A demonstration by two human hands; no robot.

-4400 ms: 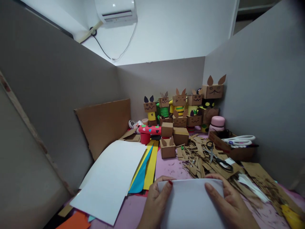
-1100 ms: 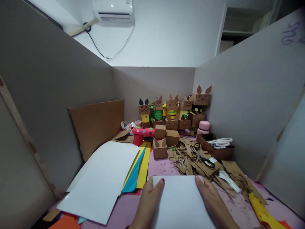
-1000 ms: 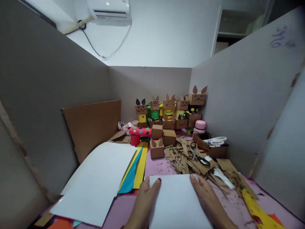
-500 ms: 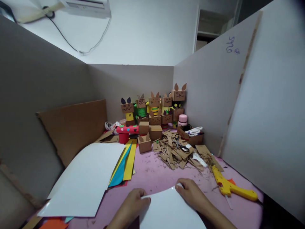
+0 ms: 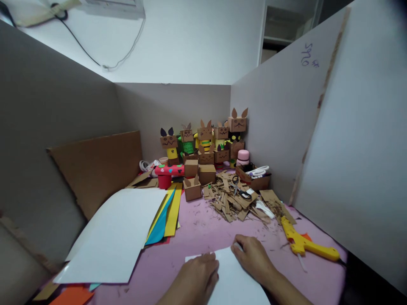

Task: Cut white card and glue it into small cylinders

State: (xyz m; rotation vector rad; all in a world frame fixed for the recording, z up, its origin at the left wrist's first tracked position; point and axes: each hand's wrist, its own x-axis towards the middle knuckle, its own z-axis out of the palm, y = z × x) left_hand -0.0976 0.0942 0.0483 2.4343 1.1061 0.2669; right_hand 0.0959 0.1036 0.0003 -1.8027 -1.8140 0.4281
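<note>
A white sheet of paper (image 5: pixel 233 281) lies at the near edge of the pink-covered table, running out of the bottom of the view. My left hand (image 5: pixel 199 275) rests on its upper left part, knuckles up, with fingers close together; the fingertips are partly hidden. My right hand (image 5: pixel 251 256) pinches the sheet's far right corner between thumb and curled fingers. Right of that hand lies a yellow glue gun (image 5: pixel 305 245). On the left, large white sheets (image 5: pixel 111 237) lie beside yellow (image 5: pixel 173 216) and blue sheets (image 5: pixel 160 226).
A heap of cardboard scraps (image 5: pixel 227 201) with scissors (image 5: pixel 241 192) lies mid-table. Behind are small cardboard boxes (image 5: pixel 192 190) and several animal figures (image 5: pixel 205 133). A brown cardboard panel (image 5: pixel 101 169) leans at left. Grey partitions (image 5: pixel 273 118) enclose the table.
My left hand has moved right and inward over the sheet, from gripping its left corner to lying on top. My right hand stays at the right corner. The view has shifted slightly.
</note>
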